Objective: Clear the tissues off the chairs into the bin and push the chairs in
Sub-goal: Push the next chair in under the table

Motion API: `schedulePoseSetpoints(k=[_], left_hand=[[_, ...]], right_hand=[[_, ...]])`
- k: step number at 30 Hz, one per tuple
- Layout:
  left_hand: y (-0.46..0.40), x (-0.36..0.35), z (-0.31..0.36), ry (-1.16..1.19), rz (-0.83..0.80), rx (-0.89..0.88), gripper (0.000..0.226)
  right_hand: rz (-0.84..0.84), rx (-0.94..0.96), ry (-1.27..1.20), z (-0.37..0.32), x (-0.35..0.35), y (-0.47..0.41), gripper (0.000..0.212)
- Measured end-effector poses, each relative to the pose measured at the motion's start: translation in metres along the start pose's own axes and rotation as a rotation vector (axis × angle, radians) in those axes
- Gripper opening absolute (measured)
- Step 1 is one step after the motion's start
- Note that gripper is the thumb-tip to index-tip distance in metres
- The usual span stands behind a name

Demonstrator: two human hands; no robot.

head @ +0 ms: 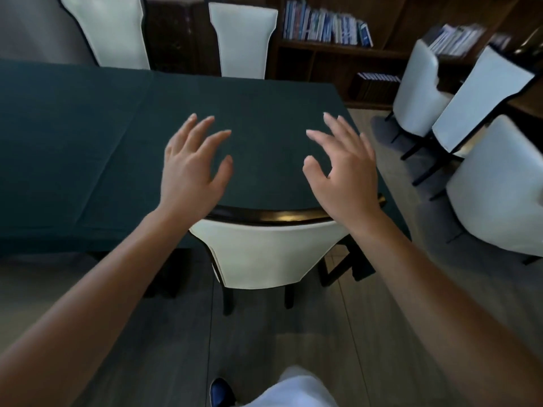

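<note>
Green table [88, 142] – chair [264, 254] tucked in; left grip [191, 168] | right grip [343, 171] – both spread, empty

A white chair [266, 254] with a dark glossy top rail meets a plain dark-teal tablecloth [88, 136].

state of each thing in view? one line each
left hand: open, fingers spread, holds nothing
right hand: open, fingers spread, holds nothing
near chair: pushed in, top rail at the table edge, seat hidden
table: covered by a dark green cloth
two far chairs: upright against the far side of the table
three chairs at right: pulled clear of the table, on the floor
bookshelf: holds books
</note>
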State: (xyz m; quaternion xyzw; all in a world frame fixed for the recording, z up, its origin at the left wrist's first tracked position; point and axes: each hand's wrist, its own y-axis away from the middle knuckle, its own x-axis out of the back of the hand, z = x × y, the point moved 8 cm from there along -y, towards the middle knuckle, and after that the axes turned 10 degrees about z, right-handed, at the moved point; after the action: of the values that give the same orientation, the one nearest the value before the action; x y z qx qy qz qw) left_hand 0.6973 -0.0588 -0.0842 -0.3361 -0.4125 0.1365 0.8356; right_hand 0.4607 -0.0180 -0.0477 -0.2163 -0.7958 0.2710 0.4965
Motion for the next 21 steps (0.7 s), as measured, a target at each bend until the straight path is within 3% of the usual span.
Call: schedulePoseSetpoints(k=[5, 14, 21], left_hand=[[-0.010, 0.041, 0.001, -0.119, 0.133, -0.011, 0.045], [0.036, 0.105, -0.021, -0.501, 0.285, 0.262, 0.053], [0.137, 0.169, -0.007, -0.755, 0.385, 0.482, 0.055]], right_hand=[[0.000, 0.096, -0.006, -0.031, -0.002, -0.012, 0.053], [-0.183, 0.336, -0.218, -0.068, -0.057, -0.015, 0.056], [-0.322, 0.562, -0.458, -0.130, -0.077, 0.022, 0.057]])
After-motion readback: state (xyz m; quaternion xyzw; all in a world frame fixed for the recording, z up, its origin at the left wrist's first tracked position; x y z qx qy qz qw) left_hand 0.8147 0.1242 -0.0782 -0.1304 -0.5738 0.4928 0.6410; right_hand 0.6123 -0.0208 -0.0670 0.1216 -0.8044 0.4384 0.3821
